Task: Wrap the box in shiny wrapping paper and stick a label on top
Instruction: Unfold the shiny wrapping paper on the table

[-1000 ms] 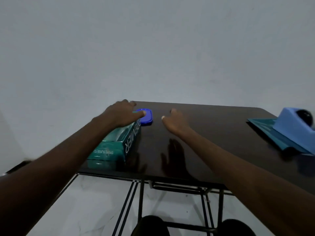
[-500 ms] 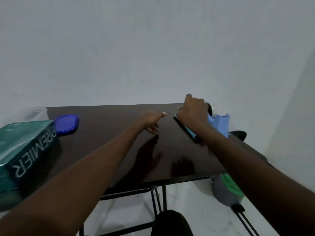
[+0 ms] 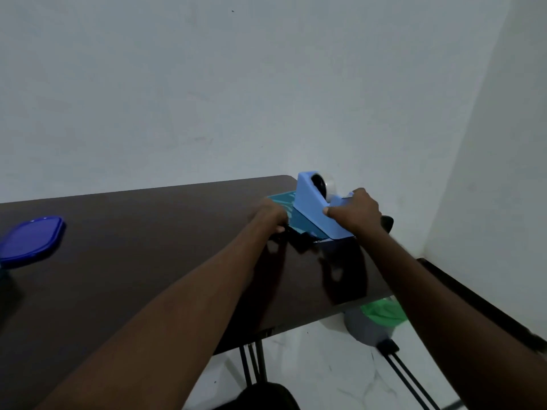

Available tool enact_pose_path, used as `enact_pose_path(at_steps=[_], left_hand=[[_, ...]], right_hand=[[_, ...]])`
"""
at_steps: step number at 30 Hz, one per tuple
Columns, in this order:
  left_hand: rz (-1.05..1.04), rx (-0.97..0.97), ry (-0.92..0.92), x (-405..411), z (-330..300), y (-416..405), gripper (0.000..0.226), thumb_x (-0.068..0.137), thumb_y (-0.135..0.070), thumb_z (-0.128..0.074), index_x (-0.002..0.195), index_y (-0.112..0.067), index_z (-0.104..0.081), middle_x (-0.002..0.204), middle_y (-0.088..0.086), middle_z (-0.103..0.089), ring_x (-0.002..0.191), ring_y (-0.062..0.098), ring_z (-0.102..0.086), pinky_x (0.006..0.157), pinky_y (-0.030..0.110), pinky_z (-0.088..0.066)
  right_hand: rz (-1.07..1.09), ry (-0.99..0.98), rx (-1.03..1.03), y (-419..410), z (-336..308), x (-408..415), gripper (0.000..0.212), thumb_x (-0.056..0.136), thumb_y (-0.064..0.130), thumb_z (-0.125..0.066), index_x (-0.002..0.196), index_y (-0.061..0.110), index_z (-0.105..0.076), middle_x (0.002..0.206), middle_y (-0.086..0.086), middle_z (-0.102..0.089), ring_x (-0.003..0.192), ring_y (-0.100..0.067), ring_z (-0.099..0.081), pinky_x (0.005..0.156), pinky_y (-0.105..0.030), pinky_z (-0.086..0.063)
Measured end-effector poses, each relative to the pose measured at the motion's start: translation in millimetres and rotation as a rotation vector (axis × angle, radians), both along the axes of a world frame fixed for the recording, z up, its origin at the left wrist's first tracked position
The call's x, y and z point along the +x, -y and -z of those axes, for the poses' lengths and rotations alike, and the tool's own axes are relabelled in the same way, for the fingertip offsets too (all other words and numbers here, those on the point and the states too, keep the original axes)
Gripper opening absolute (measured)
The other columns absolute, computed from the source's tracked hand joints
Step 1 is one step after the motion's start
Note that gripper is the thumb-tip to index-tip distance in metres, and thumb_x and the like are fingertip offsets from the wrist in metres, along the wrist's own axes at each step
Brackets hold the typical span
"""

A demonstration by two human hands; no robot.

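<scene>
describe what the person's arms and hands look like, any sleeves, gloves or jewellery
Both forearms are bare as far as the frame shows: no sleeves in view. The left hand and the right hand wear no gloves, and no watch or bracelet shows at either wrist. Rings cannot be told; the fingers are too blurred.

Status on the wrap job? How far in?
Nothing looks done yet: no wrapped box in view. In hand: the right hand grips the tape dispenser standing on the teal paper, and the left hand holds the paper's near edge. Left: freeing the paper, wrapping, taping, labelling.
</scene>
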State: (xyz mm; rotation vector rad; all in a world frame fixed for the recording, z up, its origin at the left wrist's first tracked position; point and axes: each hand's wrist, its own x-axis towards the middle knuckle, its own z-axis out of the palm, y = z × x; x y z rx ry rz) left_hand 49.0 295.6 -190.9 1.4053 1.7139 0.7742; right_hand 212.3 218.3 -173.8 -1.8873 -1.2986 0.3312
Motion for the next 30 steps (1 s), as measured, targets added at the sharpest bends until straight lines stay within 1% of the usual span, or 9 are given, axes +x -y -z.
enact_pose_path(at_steps=[3, 6, 10, 14, 16, 19, 24, 26, 30], left_hand=[[-0.037, -0.007, 0.032, -3, 1, -3, 0.022, 0.074, 0.000, -0.079, 0.070, -0.003, -0.058, 0.035, 0.009, -0.054, 0.071, 0.025, -0.072, 0.079, 0.041, -0.061], [-0.059, 0.012, 0.029, -16, 0, -7, 0.021, 0.071, -0.002, -0.082, 0.070, 0.000, -0.061, 0.040, 0.010, -0.058, 0.072, 0.024, -0.073, 0.077, 0.041, -0.061], [-0.085, 0.003, 0.029, -52, -1, -8, 0.022, 0.073, 0.002, -0.078, 0.069, 0.000, -0.057, 0.063, 0.015, -0.065, 0.066, 0.025, -0.067, 0.078, 0.038, -0.061], [-0.083, -0.091, -0.025, -111, -7, 6, 0.022, 0.080, 0.004, -0.073, 0.070, -0.001, -0.054, 0.070, 0.013, -0.059, 0.055, 0.018, -0.057, 0.038, 0.020, -0.049], [-0.106, -0.100, -0.064, -142, -10, 15, 0.020, 0.082, 0.005, -0.070, 0.072, 0.000, -0.054, 0.070, 0.013, -0.059, 0.050, 0.017, -0.056, 0.032, 0.017, -0.045], [-0.138, -0.109, -0.087, -190, -16, 30, 0.018, 0.083, 0.005, -0.070, 0.074, 0.000, -0.055, 0.069, 0.012, -0.059, 0.046, 0.016, -0.055, 0.033, 0.016, -0.045], [-0.158, -0.148, -0.144, -244, -21, 50, 0.014, 0.082, 0.002, -0.072, 0.084, -0.002, -0.059, 0.071, 0.011, -0.062, 0.053, 0.015, -0.056, 0.042, 0.019, -0.047], [-0.149, -0.171, -0.178, -254, -23, 55, 0.014, 0.085, 0.000, -0.070, 0.080, -0.002, -0.057, 0.065, 0.010, -0.061, 0.047, 0.013, -0.054, 0.042, 0.018, -0.046], [-0.159, -0.188, -0.206, -271, -24, 64, 0.018, 0.085, -0.002, -0.071, 0.076, -0.002, -0.056, 0.047, 0.008, -0.061, 0.030, 0.009, -0.052, 0.037, 0.015, -0.045]], right_hand=[[0.058, -0.001, 0.055, -3, 3, 2, 0.036, 0.073, 0.023, -0.078, 0.096, 0.004, -0.058, 0.094, -0.007, -0.060, 0.085, -0.026, -0.058, 0.054, -0.025, -0.032], [0.085, 0.025, 0.119, 0, 3, -8, 0.032, 0.071, 0.023, -0.077, 0.080, 0.005, -0.053, 0.079, -0.002, -0.052, 0.069, -0.023, -0.052, 0.046, -0.025, -0.024], [0.073, 0.043, 0.170, 0, 5, -32, 0.030, 0.073, 0.027, -0.074, 0.077, 0.002, -0.057, 0.067, -0.001, -0.051, 0.056, -0.016, -0.047, 0.046, -0.025, -0.026], [0.015, 0.054, 0.205, 2, 4, -63, 0.028, 0.075, 0.025, -0.073, 0.073, 0.004, -0.055, 0.061, 0.002, -0.047, 0.053, -0.010, -0.043, 0.045, -0.024, -0.026], [-0.011, 0.037, 0.231, 4, 5, -79, 0.027, 0.075, 0.023, -0.072, 0.074, 0.000, -0.059, 0.061, 0.000, -0.050, 0.052, -0.010, -0.045, 0.045, -0.024, -0.032], [-0.043, 0.023, 0.264, 4, 6, -104, 0.031, 0.073, 0.022, -0.071, 0.075, -0.007, -0.060, 0.065, -0.012, -0.060, 0.056, -0.020, -0.056, 0.047, -0.026, -0.035], [-0.098, 0.041, 0.281, 6, 14, -137, 0.032, 0.075, 0.027, -0.069, 0.067, 0.001, -0.054, 0.059, -0.003, -0.053, 0.053, -0.018, -0.052, 0.050, -0.026, -0.034], [-0.099, 0.036, 0.302, 9, 17, -145, 0.032, 0.077, 0.027, -0.069, 0.066, 0.003, -0.051, 0.058, -0.002, -0.049, 0.051, -0.017, -0.048, 0.046, -0.027, -0.031], [-0.110, 0.069, 0.324, 10, 23, -158, 0.032, 0.079, 0.031, -0.068, 0.068, 0.003, -0.055, 0.061, -0.005, -0.055, 0.058, -0.023, -0.057, 0.050, -0.027, -0.034]])
